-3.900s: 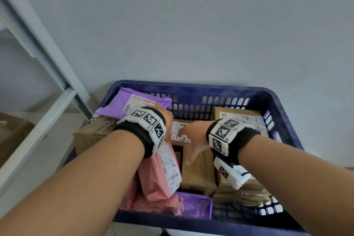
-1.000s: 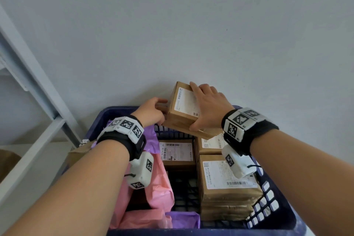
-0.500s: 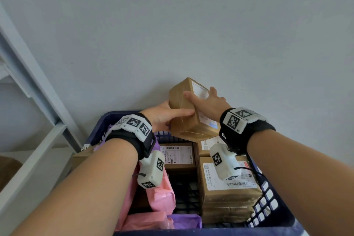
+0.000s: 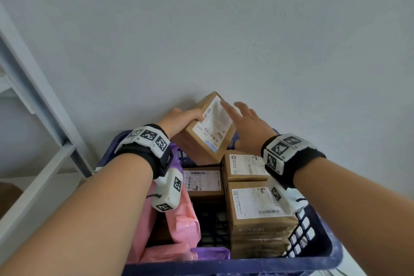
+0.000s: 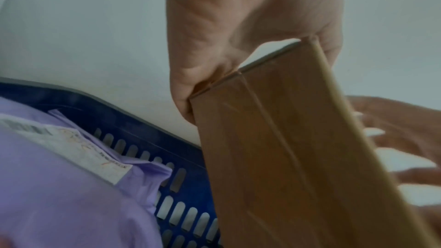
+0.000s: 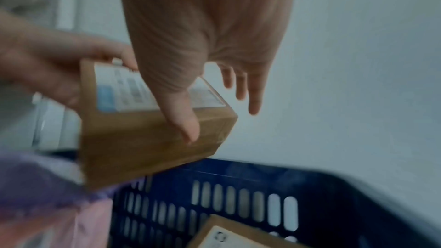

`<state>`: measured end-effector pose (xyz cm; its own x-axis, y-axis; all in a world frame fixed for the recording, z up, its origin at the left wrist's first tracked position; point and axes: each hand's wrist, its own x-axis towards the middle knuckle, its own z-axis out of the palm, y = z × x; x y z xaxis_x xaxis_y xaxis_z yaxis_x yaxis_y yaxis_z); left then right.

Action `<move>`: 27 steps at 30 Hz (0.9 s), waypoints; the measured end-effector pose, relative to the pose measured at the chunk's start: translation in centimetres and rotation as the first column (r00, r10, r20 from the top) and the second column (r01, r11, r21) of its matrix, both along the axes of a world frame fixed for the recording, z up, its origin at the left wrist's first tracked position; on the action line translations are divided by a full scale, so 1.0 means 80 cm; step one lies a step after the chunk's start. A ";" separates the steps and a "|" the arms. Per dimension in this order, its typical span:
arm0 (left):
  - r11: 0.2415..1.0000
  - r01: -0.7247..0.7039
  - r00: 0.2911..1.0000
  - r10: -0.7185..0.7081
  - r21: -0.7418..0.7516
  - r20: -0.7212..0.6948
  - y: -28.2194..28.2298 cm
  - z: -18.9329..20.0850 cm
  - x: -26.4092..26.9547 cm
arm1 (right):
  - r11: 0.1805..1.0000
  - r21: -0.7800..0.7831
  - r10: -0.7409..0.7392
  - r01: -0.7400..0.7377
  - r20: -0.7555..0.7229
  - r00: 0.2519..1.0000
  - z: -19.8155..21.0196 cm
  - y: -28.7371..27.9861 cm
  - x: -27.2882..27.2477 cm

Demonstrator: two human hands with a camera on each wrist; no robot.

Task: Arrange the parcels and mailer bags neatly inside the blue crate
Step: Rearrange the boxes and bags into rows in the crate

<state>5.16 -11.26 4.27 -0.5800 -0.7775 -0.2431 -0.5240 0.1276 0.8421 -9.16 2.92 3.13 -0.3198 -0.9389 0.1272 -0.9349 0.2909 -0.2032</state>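
Your left hand (image 4: 179,121) grips a tilted cardboard parcel (image 4: 207,129) by its left edge, thumb on the labelled face and fingers curled behind it, holding it above the far rim of the blue crate (image 4: 313,251) at the centre of the frame. Your right hand (image 4: 251,127) hovers just right of the parcel with fingers straight and spread; whether it touches the label is unclear. Inside the crate, 2 labelled boxes (image 4: 255,206) sit stacked along the right side, another box (image 4: 205,182) lies centre back, pink mailer bags (image 4: 186,226) fill the left, and a purple mailer bag (image 5: 59,186) rests against the far left wall.
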 end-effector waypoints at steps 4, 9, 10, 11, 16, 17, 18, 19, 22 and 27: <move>0.995 0.094 0.992 -0.096 0.021 0.082 0.008 0.006 0.006 | 0.977 0.141 0.196 -0.162 -0.282 0.939 -0.002 0.001 -0.002; 0.991 0.120 0.990 -0.124 0.058 0.070 0.012 0.000 0.011 | 0.946 0.180 0.319 -0.269 -0.386 0.866 -0.010 0.003 0.004; 0.991 0.111 0.993 -0.114 0.080 0.033 0.013 -0.002 0.011 | 0.944 0.159 0.328 -0.289 -0.378 0.866 -0.011 0.004 0.003; 0.990 0.090 0.996 -0.088 0.108 -0.022 0.011 -0.005 0.010 | 0.944 0.143 0.328 -0.296 -0.357 0.875 -0.011 0.006 0.002; 0.982 -0.184 0.966 0.187 0.029 -0.178 -0.020 -0.032 0.008 | 0.996 -0.022 0.086 -0.086 0.007 0.996 -0.016 0.015 -0.016; 0.977 -0.178 0.982 0.169 -0.118 -0.086 -0.026 -0.041 0.010 | 0.998 -0.066 0.018 -0.011 0.105 0.994 -0.016 0.014 -0.020; 0.967 -0.111 0.992 0.123 -0.230 0.036 -0.026 -0.047 0.013 | 0.993 -0.103 -0.036 0.057 0.199 0.979 -0.017 0.013 -0.022; 0.961 0.006 0.984 0.045 -0.277 0.175 -0.026 -0.053 0.013 | 0.986 -0.131 -0.064 0.105 0.281 0.957 -0.017 0.011 -0.021; 0.908 0.401 0.763 -0.259 -0.119 0.592 -0.003 -0.061 0.010 | 0.981 -0.162 -0.021 0.104 0.447 0.895 -0.017 -0.002 -0.007; 0.837 0.548 0.275 -0.186 0.005 0.943 -0.038 -0.150 0.008 | 0.997 -0.070 0.064 -0.037 0.451 0.890 -0.037 -0.024 0.020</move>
